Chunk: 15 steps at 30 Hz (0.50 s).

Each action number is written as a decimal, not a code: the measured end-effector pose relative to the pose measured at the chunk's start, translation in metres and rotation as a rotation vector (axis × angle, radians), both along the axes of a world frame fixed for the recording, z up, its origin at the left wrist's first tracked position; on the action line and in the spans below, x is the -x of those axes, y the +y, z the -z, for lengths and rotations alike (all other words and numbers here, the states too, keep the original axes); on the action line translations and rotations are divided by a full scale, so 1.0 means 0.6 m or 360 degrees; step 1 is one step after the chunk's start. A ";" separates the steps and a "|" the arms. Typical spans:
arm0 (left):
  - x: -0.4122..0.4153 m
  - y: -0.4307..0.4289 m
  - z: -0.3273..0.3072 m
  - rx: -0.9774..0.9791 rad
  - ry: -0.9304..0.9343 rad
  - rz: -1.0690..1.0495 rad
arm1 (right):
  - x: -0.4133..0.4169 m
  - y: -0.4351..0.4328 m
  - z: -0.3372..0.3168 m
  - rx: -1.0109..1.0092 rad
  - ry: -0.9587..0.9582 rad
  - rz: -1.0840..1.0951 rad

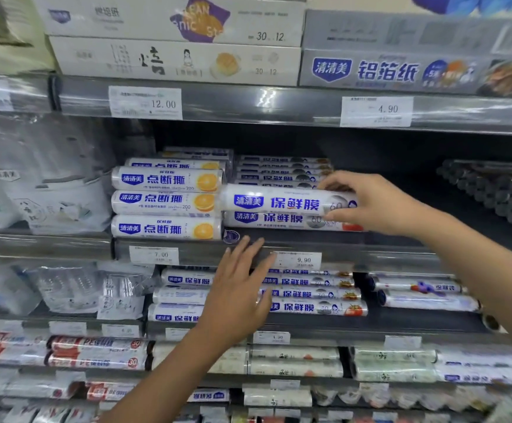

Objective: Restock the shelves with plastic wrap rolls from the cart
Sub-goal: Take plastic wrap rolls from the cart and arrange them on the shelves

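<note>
Now, I have the right hand (370,203) pinching the right end of a plastic wrap roll (279,201), thumb below and fingers over the top. The roll lies level on another roll of the same kind (282,220) at the front of the middle shelf (395,259). Its left end sits just beside the stack of orange-printed rolls (166,203).

The left hand (239,288) grasps nothing: its fingers are straight and spread in front of the shelf lip, near the 9.90 price tag (302,260) (whether it touches the lip I cannot tell).

I judge the roll light and fairly stiff along its length, since a pinch at one end seems enough to hold it level. The glossy film sleeve looks slippery, though, and a round roll resting on a round roll may well slide forward. A hold nearer the middle, or the free hand laid flat against the front, would steady it better. The cart is out of view.
</note>
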<state>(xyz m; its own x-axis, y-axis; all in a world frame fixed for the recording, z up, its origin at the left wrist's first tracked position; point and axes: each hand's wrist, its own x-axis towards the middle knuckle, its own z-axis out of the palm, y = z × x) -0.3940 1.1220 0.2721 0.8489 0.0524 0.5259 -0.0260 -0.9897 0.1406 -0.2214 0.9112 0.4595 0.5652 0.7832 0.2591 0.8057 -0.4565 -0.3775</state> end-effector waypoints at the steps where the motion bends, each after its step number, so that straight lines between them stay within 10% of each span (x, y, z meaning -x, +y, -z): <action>1: -0.001 0.002 0.012 -0.0068 0.0017 -0.0018 | -0.008 -0.003 0.007 0.0040 -0.0010 0.0005; 15: -0.005 0.016 0.046 -0.0187 -0.0065 -0.0051 | -0.040 0.013 0.115 0.0122 -0.0157 0.0024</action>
